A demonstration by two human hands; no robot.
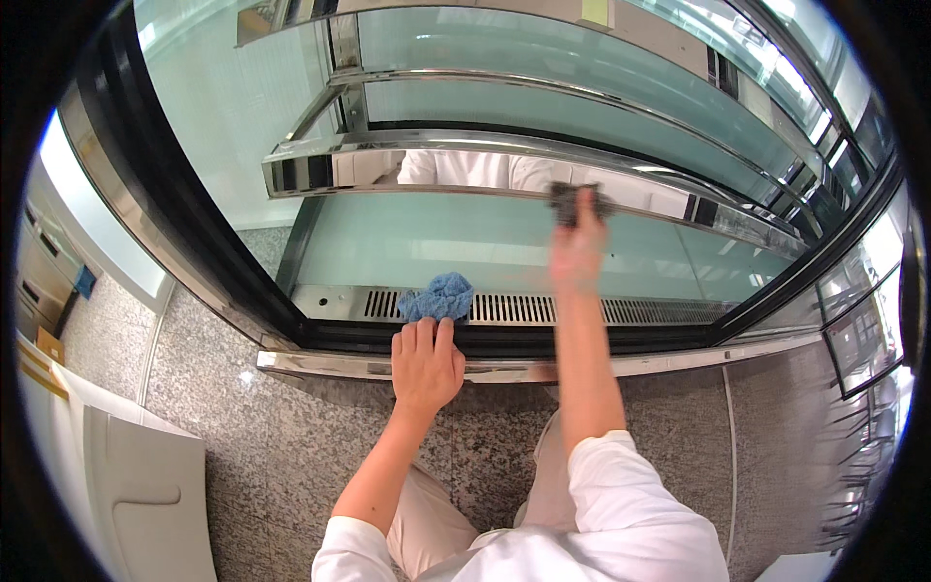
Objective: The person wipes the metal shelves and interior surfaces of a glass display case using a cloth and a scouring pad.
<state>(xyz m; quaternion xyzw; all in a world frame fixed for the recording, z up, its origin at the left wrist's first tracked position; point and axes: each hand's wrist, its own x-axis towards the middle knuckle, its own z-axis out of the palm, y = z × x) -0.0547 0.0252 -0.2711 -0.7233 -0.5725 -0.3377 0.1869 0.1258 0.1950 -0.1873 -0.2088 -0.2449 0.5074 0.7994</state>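
Note:
A refrigerated glass display case opens in front of me, with a slotted metal vent strip [509, 308] along its bottom front. My left hand [427, 358] lies over the case's front sill, its fingertips at the lower edge of a crumpled blue cloth [438, 295] on that strip. Whether those fingers grip the cloth cannot be told. My right hand [580, 244], blurred, holds a dark grey cloth [571, 201] at the lower rim of the mirrored shelf front [465, 171]. That polished front reflects a white top.
Higher glass shelves with chrome edges [567, 89] cross the case. A black door frame [182, 196] rises at left. Speckled stone floor [291, 436] lies below, with a white panelled unit [149, 502] at lower left. Dark chair legs [858, 451] show at far right.

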